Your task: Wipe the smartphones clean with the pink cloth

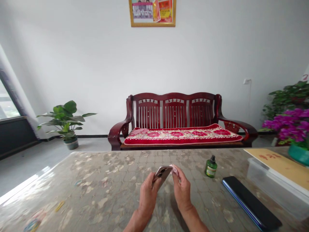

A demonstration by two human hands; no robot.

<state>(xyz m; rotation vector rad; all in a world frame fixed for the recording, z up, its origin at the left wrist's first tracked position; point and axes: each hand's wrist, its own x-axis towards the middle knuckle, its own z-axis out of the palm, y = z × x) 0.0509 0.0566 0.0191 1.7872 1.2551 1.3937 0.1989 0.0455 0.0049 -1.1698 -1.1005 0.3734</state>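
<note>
A smartphone (166, 174) with a rose-gold back and round camera lenses is held tilted above the table. My left hand (148, 191) is closed around its left side. Pinched in my right hand (182, 190) is a small pale pink piece (174, 169), perhaps a cloth or tissue, which meets the phone's upper right edge. What lies under my right fingers is partly hidden. To the right of my hands, a small green bottle (211, 168) with a black cap stands upright on the table.
The patterned table (116, 180) bears a dark phone (249, 201) at right, beside a clear plastic box (270, 183) and a tan folder (280, 164). Rubber bands (60, 205) lie at left. Behind stand a wooden bench (173, 109) and a potted plant (70, 125). Purple flowers (289, 124) are at right.
</note>
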